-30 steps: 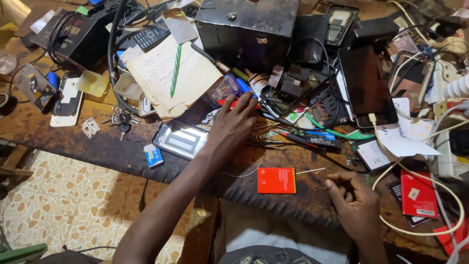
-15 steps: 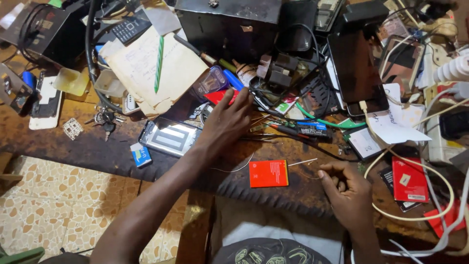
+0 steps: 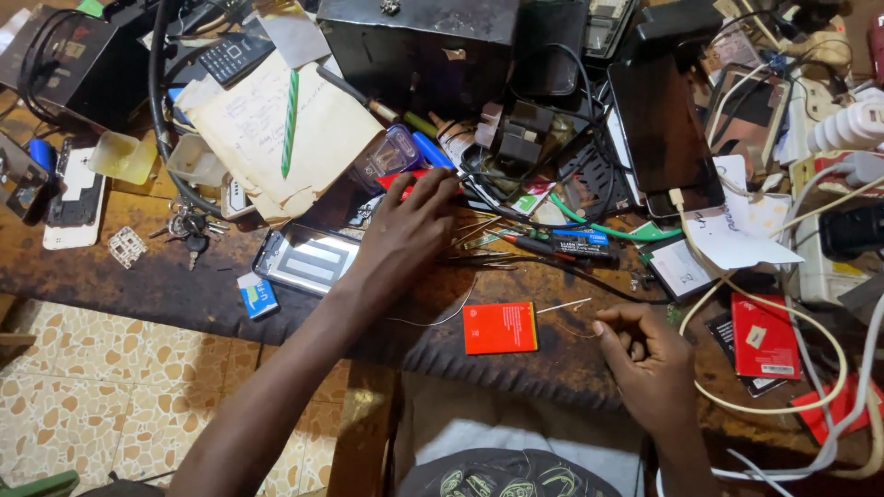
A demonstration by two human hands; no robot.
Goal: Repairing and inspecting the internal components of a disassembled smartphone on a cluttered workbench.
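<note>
Head view looks down on a cluttered tabletop (image 3: pixel 184 285). One left hand (image 3: pixel 405 230) reaches far into the clutter, its grip spread open, fingertips touching a red-handled tool (image 3: pixel 410 178) beside a clear plastic case (image 3: pixel 389 152); it clasps nothing. One right hand (image 3: pixel 645 354) rests at the near edge, grip curled nearly closed; whether it pinches the thin wire (image 3: pixel 564 306) just left of it, I cannot tell. One red card (image 3: pixel 500 328) lies flat between the hands. Two small translucent plastic cups (image 3: pixel 122 156) stand far left; contents unclear. One black metal box (image 3: pixel 419 41) sits far, closed. One green pen (image 3: pixel 290 121) lies on papers.
</note>
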